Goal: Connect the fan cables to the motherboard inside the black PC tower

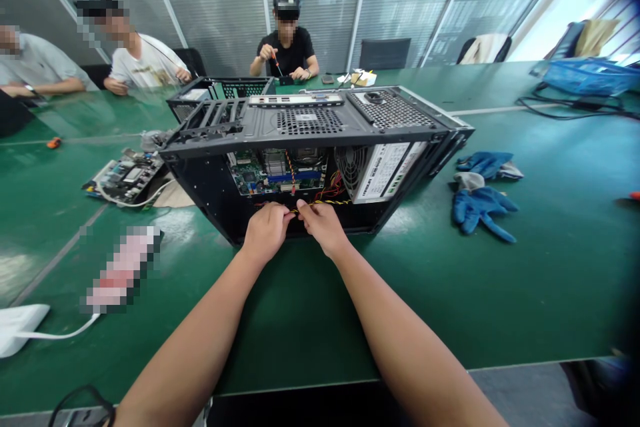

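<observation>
A black computer case (pixel 200 180) lies on its side before me with its open side facing me. Inside it are a green motherboard (pixel 253 177) with a blue slot and, to the right, a power supply (pixel 387 173) with a fan grille. A yellow-and-black twisted cable (pixel 333 201) runs leftward from the power supply area. My left hand (pixel 267 227) and my right hand (pixel 320 223) pinch this cable at the front of the opening, fingertips nearly touching. An orange-and-black twisted cable (pixel 289 170) hangs over the motherboard.
A loose motherboard (pixel 133 177) lies left of the case, and a second case frame (pixel 225 88) stands behind. Blue gloves (pixel 480 207) lie to the right, beyond them a blue basket (pixel 590 77). A blurred-out phone-like item (pixel 125 270) is front left. Several people sit opposite, one holding a screwdriver (pixel 277 61).
</observation>
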